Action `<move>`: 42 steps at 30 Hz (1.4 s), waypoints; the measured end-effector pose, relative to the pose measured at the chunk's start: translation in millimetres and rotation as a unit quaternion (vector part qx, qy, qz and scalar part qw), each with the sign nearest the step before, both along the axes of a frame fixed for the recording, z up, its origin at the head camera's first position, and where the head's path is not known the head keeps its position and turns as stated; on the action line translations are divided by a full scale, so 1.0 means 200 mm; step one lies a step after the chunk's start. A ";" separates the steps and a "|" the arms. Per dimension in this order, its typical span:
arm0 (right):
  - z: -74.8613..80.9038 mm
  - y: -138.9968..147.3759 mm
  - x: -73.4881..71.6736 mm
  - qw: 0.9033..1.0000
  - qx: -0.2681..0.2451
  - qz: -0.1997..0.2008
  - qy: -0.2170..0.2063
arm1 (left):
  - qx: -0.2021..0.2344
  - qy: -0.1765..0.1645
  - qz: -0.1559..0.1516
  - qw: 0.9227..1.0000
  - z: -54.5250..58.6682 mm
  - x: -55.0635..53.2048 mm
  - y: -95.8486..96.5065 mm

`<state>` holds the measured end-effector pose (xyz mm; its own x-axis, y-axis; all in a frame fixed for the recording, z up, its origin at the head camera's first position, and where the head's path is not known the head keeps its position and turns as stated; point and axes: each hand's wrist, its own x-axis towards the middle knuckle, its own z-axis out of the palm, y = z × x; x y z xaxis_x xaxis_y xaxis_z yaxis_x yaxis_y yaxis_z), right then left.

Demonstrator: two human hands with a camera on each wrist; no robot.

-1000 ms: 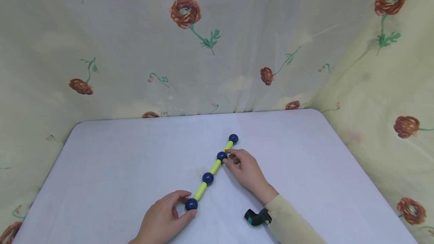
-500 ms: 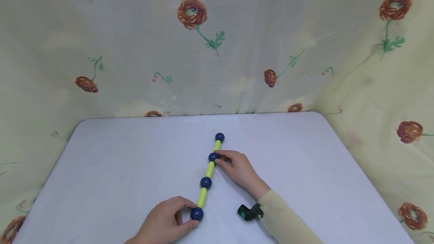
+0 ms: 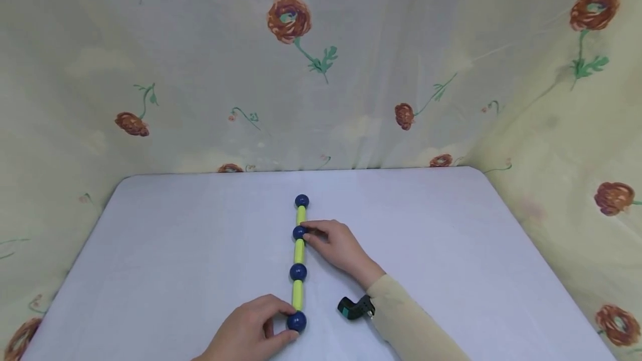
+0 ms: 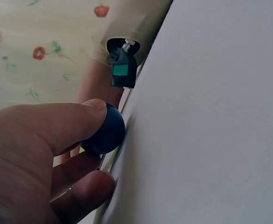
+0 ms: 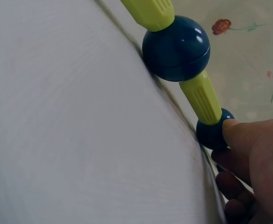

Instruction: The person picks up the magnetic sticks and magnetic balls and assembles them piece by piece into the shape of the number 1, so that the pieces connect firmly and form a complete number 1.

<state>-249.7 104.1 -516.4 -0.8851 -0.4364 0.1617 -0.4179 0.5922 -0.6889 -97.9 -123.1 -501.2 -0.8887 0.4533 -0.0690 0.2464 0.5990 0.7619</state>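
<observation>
A chain of dark blue balls joined by yellow-green ribbed rods lies on the white table, running nearly straight away from me in the head view. My left hand (image 3: 253, 327) pinches the nearest blue ball (image 3: 296, 322) between thumb and forefinger; the left wrist view shows that ball (image 4: 109, 133) under the thumb. Farther up the chain, my right hand (image 3: 338, 247) pinches another blue ball (image 3: 299, 232) from its right side. Between the hands sit a free blue ball (image 3: 298, 272) and two rods, the nearer rod (image 3: 297, 295) and the farther rod (image 3: 298, 251). A last ball (image 3: 302, 200) ends the chain.
The white tabletop (image 3: 190, 249) spreads to both sides, with its far edge against a flower-printed curtain (image 3: 210, 60). A black wrist camera (image 3: 355, 308) juts from the right sleeve (image 3: 406, 316), low over the table.
The chain has swung from a slant toward the far right to nearly straight ahead. My right hand has moved left with its ball; my left hand has shifted slightly nearer and right.
</observation>
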 end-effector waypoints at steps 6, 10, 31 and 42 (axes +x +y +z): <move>0.01 0.00 0.00 1.000 0.003 -0.011 -0.004 | 0.002 0.006 -0.002 1.000 0.00 -0.01 0.01; 0.00 0.00 -0.01 1.000 0.003 -0.016 0.001 | 0.005 0.008 -0.007 1.000 -0.01 -0.01 0.02; -0.03 -0.02 -0.02 1.000 0.004 0.005 0.018 | 0.021 0.021 -0.009 1.000 -0.03 -0.02 0.00; -0.01 0.05 -0.01 0.998 -0.044 -0.041 -0.032 | 0.037 0.033 -0.014 0.999 -0.03 -0.04 -0.01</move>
<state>-251.0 114.1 -518.7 -0.9269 -0.3491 0.1380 -0.3240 0.5586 -0.7635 -105.7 -124.8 -506.4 -0.8772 0.4795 0.0236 0.3130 0.5340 0.7854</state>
